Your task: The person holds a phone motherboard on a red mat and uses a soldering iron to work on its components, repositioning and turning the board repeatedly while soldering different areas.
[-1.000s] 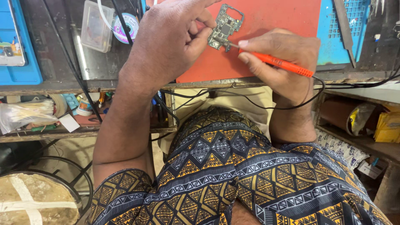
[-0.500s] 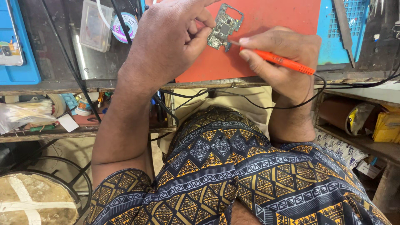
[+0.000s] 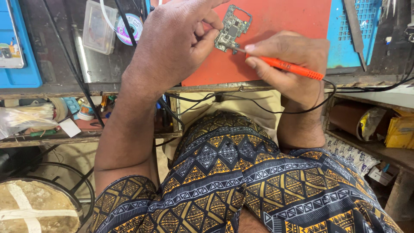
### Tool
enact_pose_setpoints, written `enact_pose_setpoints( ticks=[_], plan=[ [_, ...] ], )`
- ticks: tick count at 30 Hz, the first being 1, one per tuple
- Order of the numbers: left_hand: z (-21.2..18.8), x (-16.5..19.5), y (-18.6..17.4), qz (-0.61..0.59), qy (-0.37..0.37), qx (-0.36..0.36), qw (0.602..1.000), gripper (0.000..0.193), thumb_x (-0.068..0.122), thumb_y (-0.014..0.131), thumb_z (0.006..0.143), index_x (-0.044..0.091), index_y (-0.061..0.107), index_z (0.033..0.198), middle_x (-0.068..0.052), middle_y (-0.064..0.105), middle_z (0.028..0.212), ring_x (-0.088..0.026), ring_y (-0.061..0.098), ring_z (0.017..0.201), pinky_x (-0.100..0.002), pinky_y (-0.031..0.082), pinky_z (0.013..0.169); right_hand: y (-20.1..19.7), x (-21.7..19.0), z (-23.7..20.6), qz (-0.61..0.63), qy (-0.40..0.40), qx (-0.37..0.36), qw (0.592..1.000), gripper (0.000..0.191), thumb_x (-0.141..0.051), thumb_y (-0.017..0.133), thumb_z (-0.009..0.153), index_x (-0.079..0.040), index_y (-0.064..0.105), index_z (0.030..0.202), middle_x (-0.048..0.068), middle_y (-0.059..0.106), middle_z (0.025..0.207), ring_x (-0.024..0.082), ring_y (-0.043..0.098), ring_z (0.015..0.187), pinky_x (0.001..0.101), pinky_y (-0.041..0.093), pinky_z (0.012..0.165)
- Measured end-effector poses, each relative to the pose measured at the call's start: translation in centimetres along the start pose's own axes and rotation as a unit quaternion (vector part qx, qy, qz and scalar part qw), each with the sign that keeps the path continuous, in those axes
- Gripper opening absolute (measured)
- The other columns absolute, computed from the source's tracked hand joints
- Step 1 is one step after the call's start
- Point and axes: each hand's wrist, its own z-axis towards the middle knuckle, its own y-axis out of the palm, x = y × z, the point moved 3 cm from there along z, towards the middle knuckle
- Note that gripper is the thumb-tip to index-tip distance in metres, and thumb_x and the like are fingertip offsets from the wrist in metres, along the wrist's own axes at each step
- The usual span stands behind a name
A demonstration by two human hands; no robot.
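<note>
Pinching the small green bare circuit board [image 3: 233, 29] by its lower edge, our left hand [image 3: 177, 41] keeps a narrow grip and lifts it above the orange mat [image 3: 280, 17] on the surface. Our right hand [image 3: 293, 60] holds the slim orange-handled probe [image 3: 293, 68] pen-style, tip touching the board's lower corner. We judge probing underway; next needs steady, precise tip placement.

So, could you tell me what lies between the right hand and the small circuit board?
In the head view, only the orange probe bridges them: the right hand holds it, its metal tip touching the circuit board, over the red mat.
</note>
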Motion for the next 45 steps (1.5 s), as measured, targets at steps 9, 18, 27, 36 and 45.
enact_pose_setpoints(
  ticks=[9, 18, 27, 36, 45],
  plan=[
    [-0.02, -0.37, 0.18, -0.004, -0.003, -0.010, 1.000, 0.037, -0.001, 0.071, 0.098, 0.004, 0.060, 0.132, -0.006, 0.075, 0.100, -0.020, 0.075, 0.082, -0.033, 0.060, 0.073, 0.03, 0.04, -0.01, 0.006, 0.006, 0.018, 1.000, 0.019, 0.003, 0.083, 0.096, 0.002, 0.075, 0.113, 0.012, 0.074, 0.094, 0.020, 0.069, 0.082, 0.0277, 0.052, 0.070],
    [-0.20, -0.40, 0.26, 0.025, -0.005, -0.007, 1.000, 0.031, 0.000, 0.072, 0.098, 0.005, 0.061, 0.128, -0.005, 0.075, 0.098, -0.020, 0.075, 0.083, -0.034, 0.059, 0.073, 0.11, 0.49, -0.29, 0.012, -0.002, 0.005, 1.000, 0.016, 0.003, 0.083, 0.099, 0.003, 0.074, 0.112, 0.013, 0.074, 0.097, 0.019, 0.070, 0.083, 0.0277, 0.053, 0.073],
    [-0.18, -0.24, 0.18, 0.009, 0.014, 0.007, 1.000, 0.035, -0.002, 0.070, 0.097, 0.003, 0.061, 0.130, -0.006, 0.075, 0.100, -0.018, 0.075, 0.082, -0.032, 0.059, 0.072, 0.12, 0.31, -0.46, 0.002, 0.019, 0.012, 1.000, 0.016, 0.001, 0.085, 0.099, 0.002, 0.076, 0.112, 0.011, 0.073, 0.089, 0.018, 0.067, 0.078, 0.0265, 0.050, 0.069],
    [-0.10, -0.12, 0.06, 0.009, -0.006, 0.001, 1.000, 0.010, 0.001, 0.073, 0.098, 0.004, 0.065, 0.103, -0.008, 0.071, 0.091, -0.020, 0.075, 0.080, -0.033, 0.059, 0.071, 0.14, -0.03, -0.03, -0.001, 0.011, 0.018, 1.000, 0.018, 0.003, 0.083, 0.096, 0.003, 0.075, 0.111, 0.013, 0.073, 0.092, 0.021, 0.067, 0.080, 0.0273, 0.050, 0.069],
    [0.01, -0.21, 0.05, -0.008, -0.023, -0.001, 1.000, 0.008, 0.003, 0.071, 0.098, 0.004, 0.066, 0.105, -0.008, 0.070, 0.087, -0.021, 0.075, 0.079, -0.034, 0.058, 0.069, 0.02, 0.03, -0.21, 0.004, 0.012, 0.012, 1.000, 0.014, 0.004, 0.084, 0.099, 0.003, 0.076, 0.111, 0.012, 0.074, 0.091, 0.019, 0.069, 0.079, 0.0257, 0.051, 0.071]
  ],
)
